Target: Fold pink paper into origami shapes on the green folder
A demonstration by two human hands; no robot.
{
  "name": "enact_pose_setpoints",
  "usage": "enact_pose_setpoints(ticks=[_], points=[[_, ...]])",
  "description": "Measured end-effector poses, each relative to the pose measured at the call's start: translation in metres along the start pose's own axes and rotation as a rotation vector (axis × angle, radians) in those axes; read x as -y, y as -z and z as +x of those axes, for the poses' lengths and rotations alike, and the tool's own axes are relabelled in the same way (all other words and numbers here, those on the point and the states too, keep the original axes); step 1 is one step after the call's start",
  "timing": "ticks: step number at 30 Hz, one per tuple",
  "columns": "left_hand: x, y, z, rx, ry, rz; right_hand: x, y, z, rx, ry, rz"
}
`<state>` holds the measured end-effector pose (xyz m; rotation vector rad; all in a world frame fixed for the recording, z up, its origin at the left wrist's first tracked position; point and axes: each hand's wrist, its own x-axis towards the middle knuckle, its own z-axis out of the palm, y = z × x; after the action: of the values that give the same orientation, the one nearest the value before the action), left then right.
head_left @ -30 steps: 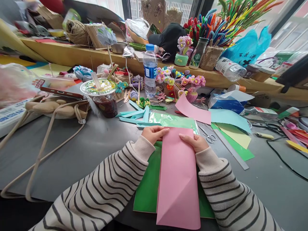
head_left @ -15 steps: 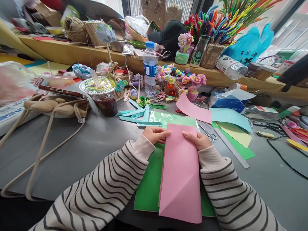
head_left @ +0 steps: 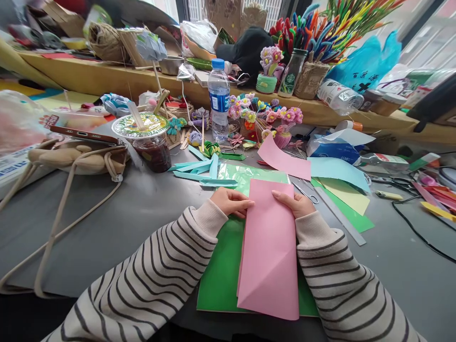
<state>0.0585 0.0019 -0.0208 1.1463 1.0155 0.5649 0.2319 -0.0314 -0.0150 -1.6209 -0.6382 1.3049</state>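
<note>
Pinching the far end of a folded pink sheet (head_left: pixel 269 247), left hand (head_left: pixel 231 201) closed on its left edge, right hand (head_left: pixel 294 204) closed on its right edge, fingers curled over the top. Lying lengthwise over a green sheet (head_left: pixel 217 270) on the grey table (head_left: pixel 107 223), a diagonal crease showing near the close end. Reading little: a blue label on the water bottle (head_left: pixel 218 99), its wording too small; a round green logo on a glass bottle (head_left: pixel 288 78); dark characters on a blue plastic bag (head_left: pixel 363 66). Holding dark drink under a printed lid, a plastic cup (head_left: pixel 149 142) with a stick poking through. Standing in a woven basket (head_left: pixel 311 78), bright pipe cleaners (head_left: pixel 320 28). Lying just beyond the right hand, scissors (head_left: pixel 304 192) and a ruler (head_left: pixel 338 216); teal paper strips (head_left: pixel 203 171) beyond the left.
</note>
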Motion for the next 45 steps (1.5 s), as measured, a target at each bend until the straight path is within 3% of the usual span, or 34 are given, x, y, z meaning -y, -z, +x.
enact_pose_setpoints(ticks=[19, 28, 36, 45], points=[[0.001, -0.002, -0.002, 0.019, -0.045, 0.058, -0.002, 0.001, 0.005, -0.012, 0.019, -0.024], [0.0, -0.004, 0.0, -0.203, -0.086, -0.132, -0.005, 0.007, 0.001, 0.275, 0.035, 0.015], [-0.001, -0.004, 0.0, -0.217, -0.089, -0.149, -0.005, 0.006, -0.004, 0.183, 0.076, -0.033], [0.0, -0.004, 0.001, -0.211, -0.086, -0.139, -0.005, 0.005, -0.005, 0.163, 0.077, -0.033]])
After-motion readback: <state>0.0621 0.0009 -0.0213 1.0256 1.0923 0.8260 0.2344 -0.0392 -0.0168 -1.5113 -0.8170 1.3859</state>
